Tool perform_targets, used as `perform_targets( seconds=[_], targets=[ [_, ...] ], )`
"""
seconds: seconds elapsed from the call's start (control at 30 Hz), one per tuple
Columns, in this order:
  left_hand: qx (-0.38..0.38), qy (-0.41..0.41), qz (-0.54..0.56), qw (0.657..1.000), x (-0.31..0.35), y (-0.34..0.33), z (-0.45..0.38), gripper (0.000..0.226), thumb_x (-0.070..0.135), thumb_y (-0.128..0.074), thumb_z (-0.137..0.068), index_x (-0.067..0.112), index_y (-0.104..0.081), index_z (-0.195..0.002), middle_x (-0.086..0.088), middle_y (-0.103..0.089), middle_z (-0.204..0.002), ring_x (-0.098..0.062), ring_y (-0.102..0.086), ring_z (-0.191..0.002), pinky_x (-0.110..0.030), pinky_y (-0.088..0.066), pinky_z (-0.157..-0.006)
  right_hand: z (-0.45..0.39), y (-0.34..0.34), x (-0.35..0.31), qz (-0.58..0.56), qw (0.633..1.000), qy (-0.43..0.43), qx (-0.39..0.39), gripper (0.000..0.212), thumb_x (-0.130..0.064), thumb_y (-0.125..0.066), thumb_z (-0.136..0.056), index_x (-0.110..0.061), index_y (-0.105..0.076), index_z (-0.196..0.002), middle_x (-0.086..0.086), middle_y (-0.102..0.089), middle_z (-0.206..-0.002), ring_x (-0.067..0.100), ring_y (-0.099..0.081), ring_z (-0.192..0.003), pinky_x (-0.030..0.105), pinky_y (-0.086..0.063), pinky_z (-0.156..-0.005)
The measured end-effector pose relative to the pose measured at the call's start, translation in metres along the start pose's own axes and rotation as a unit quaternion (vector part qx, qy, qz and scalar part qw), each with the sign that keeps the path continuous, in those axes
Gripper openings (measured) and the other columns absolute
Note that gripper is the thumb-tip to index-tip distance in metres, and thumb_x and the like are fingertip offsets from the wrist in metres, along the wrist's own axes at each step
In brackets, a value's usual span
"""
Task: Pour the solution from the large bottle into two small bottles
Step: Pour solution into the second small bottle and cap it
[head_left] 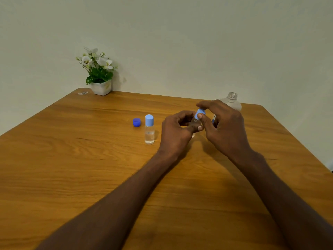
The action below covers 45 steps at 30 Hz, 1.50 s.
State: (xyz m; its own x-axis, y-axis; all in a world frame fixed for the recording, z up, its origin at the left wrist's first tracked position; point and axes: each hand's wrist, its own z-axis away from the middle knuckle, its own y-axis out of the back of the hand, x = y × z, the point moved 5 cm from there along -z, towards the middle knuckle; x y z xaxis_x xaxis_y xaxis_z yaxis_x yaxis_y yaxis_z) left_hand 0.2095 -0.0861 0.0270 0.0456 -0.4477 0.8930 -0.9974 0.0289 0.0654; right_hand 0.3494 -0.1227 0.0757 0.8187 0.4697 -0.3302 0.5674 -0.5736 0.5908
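Note:
One small clear bottle [149,131] with a light blue cap stands upright on the wooden table [90,159], holding clear liquid. My left hand [177,130] grips a second small bottle [195,122], mostly hidden by my fingers. My right hand [224,123] pinches that bottle's light blue cap [200,112] at its top. The large clear bottle [232,101] stands uncapped behind my right hand, its lower part hidden. Its dark blue cap [136,122] lies on the table left of the standing small bottle.
A white pot of white flowers [99,74] stands at the table's far left corner against the wall, with a small scrap [82,93] beside it. The table's right edge runs close to the large bottle.

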Motion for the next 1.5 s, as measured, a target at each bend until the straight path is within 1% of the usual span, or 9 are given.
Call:
perform_targets(
  seconds=[0.2,0.4,0.6,0.8,1.03,1.13,1.33,1.43,1.5],
  targets=[
    [0.004,0.002,0.002,1.000,0.001,-0.001,0.000,0.031,0.009,-0.081,-0.086,0.014,-0.077,-0.116,0.005,-0.078,-0.099,-0.008,-0.072,-0.094,-0.029,-0.058,-0.071,-0.001,0.001,0.001,0.009,0.999,-0.036,0.018,0.040,-0.034,-0.073,-0.098,-0.017,-0.068,-0.134,-0.002,-0.071,-0.119,0.012,-0.063,-0.107,0.035,-0.055,-0.088],
    [0.002,0.010,0.000,1.000,0.001,0.000,0.000,0.033,0.008,-0.081,-0.086,0.014,-0.076,-0.117,0.006,-0.078,-0.101,-0.004,-0.071,-0.094,-0.025,-0.057,-0.071,0.001,-0.001,-0.001,0.013,0.999,-0.020,0.031,0.025,-0.026,-0.075,-0.097,-0.013,-0.074,-0.118,0.002,-0.073,-0.115,0.017,-0.067,-0.103,0.041,-0.058,-0.086],
    [0.006,0.016,0.001,1.000,0.001,0.001,0.000,0.037,0.008,-0.083,-0.082,0.016,-0.076,-0.117,0.006,-0.078,-0.103,-0.006,-0.071,-0.095,-0.026,-0.056,-0.071,-0.001,-0.001,-0.003,-0.002,1.000,-0.018,0.013,0.030,-0.019,-0.075,-0.096,-0.015,-0.073,-0.126,0.002,-0.074,-0.119,0.014,-0.066,-0.107,0.040,-0.058,-0.091],
    [0.005,0.007,-0.001,1.000,0.003,0.001,0.002,0.037,0.002,-0.080,-0.084,0.015,-0.075,-0.119,0.006,-0.078,-0.101,-0.005,-0.072,-0.094,-0.020,-0.056,-0.067,-0.001,-0.009,-0.005,0.015,0.999,-0.045,-0.016,0.035,-0.020,-0.068,-0.101,-0.011,-0.068,-0.135,0.006,-0.067,-0.121,0.018,-0.063,-0.106,0.029,-0.048,-0.087],
    [0.017,0.040,0.006,0.999,0.000,0.004,0.008,0.050,-0.002,-0.079,-0.085,0.018,-0.056,-0.124,-0.003,-0.080,-0.096,-0.011,-0.078,-0.080,-0.033,-0.064,-0.068,0.003,-0.018,-0.004,-0.003,0.998,-0.062,-0.029,0.021,-0.016,-0.071,-0.098,-0.009,-0.075,-0.118,0.005,-0.068,-0.112,0.016,-0.062,-0.096,0.013,-0.040,-0.076],
    [0.035,0.036,-0.034,0.998,-0.004,0.006,0.013,0.050,-0.004,-0.078,-0.084,0.020,-0.051,-0.118,0.000,-0.079,-0.088,-0.007,-0.076,-0.074,-0.027,-0.061,-0.061,0.008,-0.025,-0.003,0.010,0.996,-0.072,-0.045,0.022,-0.013,-0.071,-0.097,-0.010,-0.075,-0.118,0.004,-0.068,-0.112,0.013,-0.060,-0.095,0.009,-0.035,-0.076],
    [0.063,0.012,-0.100,0.993,-0.004,0.004,0.020,0.045,-0.010,-0.071,-0.083,0.021,-0.046,-0.102,-0.001,-0.071,-0.076,0.000,-0.064,-0.060,-0.014,-0.043,-0.049,0.008,-0.033,-0.006,0.024,0.995,-0.083,-0.056,0.026,-0.014,-0.068,-0.098,-0.010,-0.073,-0.124,0.004,-0.068,-0.114,0.015,-0.060,-0.097,0.028,-0.048,-0.081],
    [0.085,-0.004,-0.132,0.988,-0.002,0.004,0.023,0.041,-0.007,-0.068,-0.085,0.022,-0.044,-0.101,0.000,-0.066,-0.071,-0.004,-0.060,-0.058,-0.019,-0.042,-0.048,0.010,-0.034,-0.012,0.017,0.995,-0.086,-0.055,0.028,-0.013,-0.066,-0.100,-0.009,-0.072,-0.126,0.004,-0.066,-0.116,0.015,-0.061,-0.097,0.026,-0.046,-0.080],
    [0.088,0.000,-0.129,0.988,-0.003,0.006,0.024,0.036,-0.004,-0.067,-0.090,0.019,-0.044,-0.107,-0.002,-0.069,-0.076,-0.011,-0.065,-0.064,-0.038,-0.054,-0.054,0.011,-0.035,-0.016,0.010,0.995,-0.085,-0.059,0.030,-0.014,-0.066,-0.101,-0.009,-0.070,-0.130,0.004,-0.065,-0.120,0.017,-0.063,-0.100,0.025,-0.049,-0.083]
  ],
)
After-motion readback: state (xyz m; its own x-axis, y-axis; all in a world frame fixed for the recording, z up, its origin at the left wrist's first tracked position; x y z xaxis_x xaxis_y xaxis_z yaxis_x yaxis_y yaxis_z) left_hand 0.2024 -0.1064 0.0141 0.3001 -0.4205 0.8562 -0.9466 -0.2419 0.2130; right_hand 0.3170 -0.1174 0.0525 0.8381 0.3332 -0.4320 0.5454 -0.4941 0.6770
